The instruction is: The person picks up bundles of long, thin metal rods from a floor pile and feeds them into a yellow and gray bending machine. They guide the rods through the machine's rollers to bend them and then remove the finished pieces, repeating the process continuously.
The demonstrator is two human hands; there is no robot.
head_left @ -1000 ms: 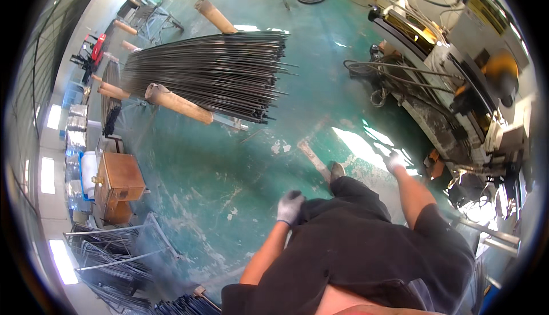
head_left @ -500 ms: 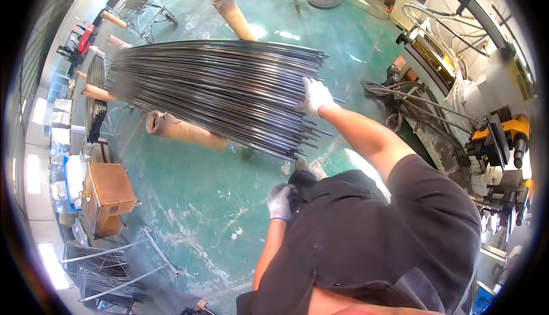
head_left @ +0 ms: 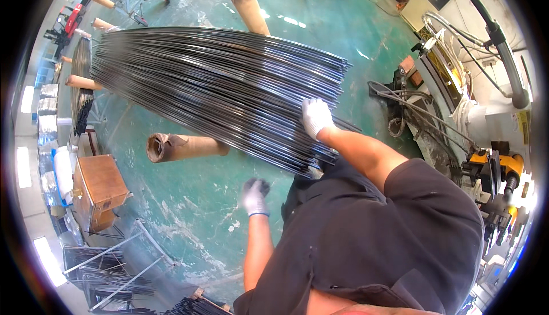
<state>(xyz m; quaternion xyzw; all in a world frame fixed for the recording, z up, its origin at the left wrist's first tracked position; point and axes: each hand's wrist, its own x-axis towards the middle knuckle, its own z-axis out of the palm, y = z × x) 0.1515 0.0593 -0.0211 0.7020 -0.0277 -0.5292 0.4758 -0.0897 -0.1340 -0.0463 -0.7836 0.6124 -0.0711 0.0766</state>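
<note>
A wide spread of long, dark metal rods (head_left: 229,80) fans across the upper middle, with its uneven ends toward me on the right. My right hand (head_left: 317,118), in a white knit glove, is at those ends. Its fingers curl down over the rods, and the fingertips are hidden. One rod juts out past the hand to the right. My left hand (head_left: 255,196), also gloved, hangs over the green floor (head_left: 200,212) left of my body, apart from the rods. Its darkened fingers are blurred, and nothing in it can be made out.
Brown cardboard tubes (head_left: 189,147) (head_left: 247,3) lie beside the rods. A brown wooden box (head_left: 100,183) stands at left, above a metal-framed rack (head_left: 123,263) holding dark rods. Machinery with cables (head_left: 440,69) and an orange-and-black unit (head_left: 497,169) line the right side.
My left hand has moved left, away from my body. My right hand has come nearer to me along the rod ends. The whole view has shifted slightly.
</note>
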